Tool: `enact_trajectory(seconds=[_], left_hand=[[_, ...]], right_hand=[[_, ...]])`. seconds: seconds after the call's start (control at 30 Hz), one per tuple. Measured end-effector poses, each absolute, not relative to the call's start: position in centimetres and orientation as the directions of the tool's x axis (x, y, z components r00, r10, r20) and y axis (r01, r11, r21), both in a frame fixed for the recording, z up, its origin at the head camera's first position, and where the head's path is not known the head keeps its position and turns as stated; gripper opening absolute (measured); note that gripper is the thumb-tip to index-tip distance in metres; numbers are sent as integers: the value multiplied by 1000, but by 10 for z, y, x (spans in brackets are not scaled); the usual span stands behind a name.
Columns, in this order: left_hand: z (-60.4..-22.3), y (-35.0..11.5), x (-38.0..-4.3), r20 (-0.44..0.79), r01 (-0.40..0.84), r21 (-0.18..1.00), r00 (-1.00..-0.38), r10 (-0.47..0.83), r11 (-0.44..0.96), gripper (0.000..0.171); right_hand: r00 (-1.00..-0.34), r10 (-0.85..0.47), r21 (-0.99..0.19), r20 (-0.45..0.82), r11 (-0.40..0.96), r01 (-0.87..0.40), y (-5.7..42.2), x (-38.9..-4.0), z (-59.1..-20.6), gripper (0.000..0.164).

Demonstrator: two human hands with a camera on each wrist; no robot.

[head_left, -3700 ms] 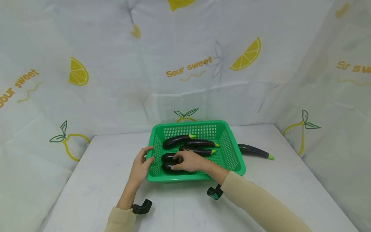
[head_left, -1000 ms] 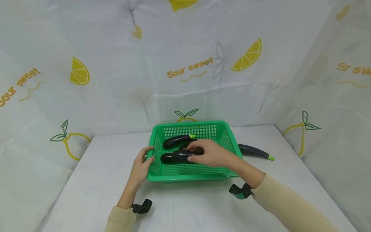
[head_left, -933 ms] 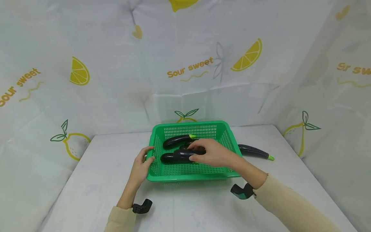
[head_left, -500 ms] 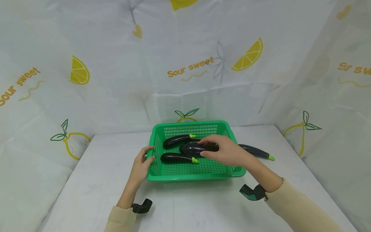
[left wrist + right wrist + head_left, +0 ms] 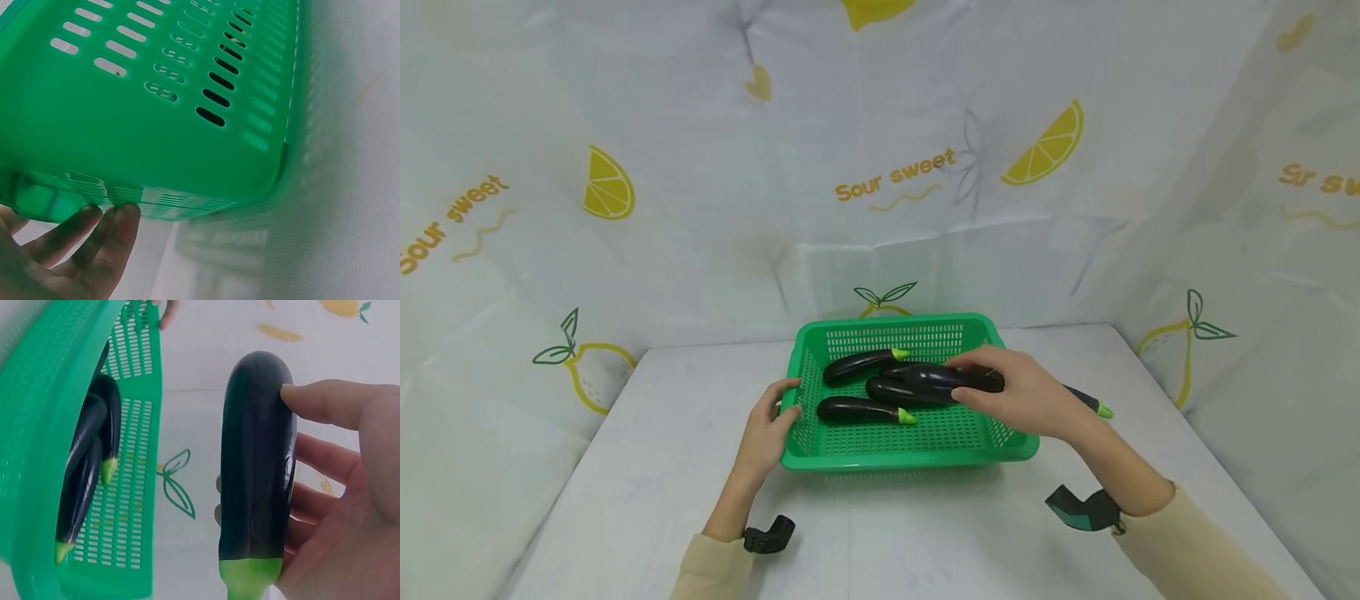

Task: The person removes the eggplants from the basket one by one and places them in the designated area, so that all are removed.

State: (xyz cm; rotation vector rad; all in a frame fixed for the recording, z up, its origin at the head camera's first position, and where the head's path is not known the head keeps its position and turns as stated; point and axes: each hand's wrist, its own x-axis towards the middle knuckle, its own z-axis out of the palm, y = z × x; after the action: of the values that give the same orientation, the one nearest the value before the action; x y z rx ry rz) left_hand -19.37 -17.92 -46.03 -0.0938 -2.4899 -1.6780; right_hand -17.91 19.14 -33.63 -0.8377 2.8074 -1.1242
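Note:
My right hand (image 5: 1026, 396) grips a dark purple eggplant (image 5: 934, 379) between thumb and fingers, over the right part of the green plastic basket (image 5: 910, 461). In the right wrist view this eggplant (image 5: 257, 456) appears upright, its green stem end at the bottom, beside the basket's edge. Several more eggplants lie in the basket, one by the back (image 5: 855, 367) and one toward the front (image 5: 856, 410); the held one partly covers others. With thumb and fingers at the left rim, my left hand (image 5: 765, 433) holds the basket; its fingertips (image 5: 128, 215) press the outer wall.
Right of the basket another eggplant (image 5: 1090, 400) lies on the white table (image 5: 865, 542), partly hidden behind my right hand. A white lemon-print sheet (image 5: 715, 250) rises behind the table and along both sides. A black device (image 5: 769, 535) is on each wrist.
Taken from the basket's front left, the eggplant has travelled right and slightly back in my right hand. One front eggplant now shows uncovered. My left hand has stayed at the rim.

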Motion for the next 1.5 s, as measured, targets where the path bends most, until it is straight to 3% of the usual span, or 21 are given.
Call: enact_trajectory(seconds=[0.6,1.27,1.5], left_hand=[[-462,-180,-194,138,121,920,-990,-20,373,42],[-460,-180,-195,141,122,921,-990,-24,371,43],[-461,-180,-195,138,119,919,-990,-23,375,43]], right_hand=[[-906,-377,-660,192,633,-404,236,-174,-333,35],[-940,-272,-557,204,758,-340,287,-188,-347,40],[-951,-262,-579,167,755,-309,302,-189,-356,42]])
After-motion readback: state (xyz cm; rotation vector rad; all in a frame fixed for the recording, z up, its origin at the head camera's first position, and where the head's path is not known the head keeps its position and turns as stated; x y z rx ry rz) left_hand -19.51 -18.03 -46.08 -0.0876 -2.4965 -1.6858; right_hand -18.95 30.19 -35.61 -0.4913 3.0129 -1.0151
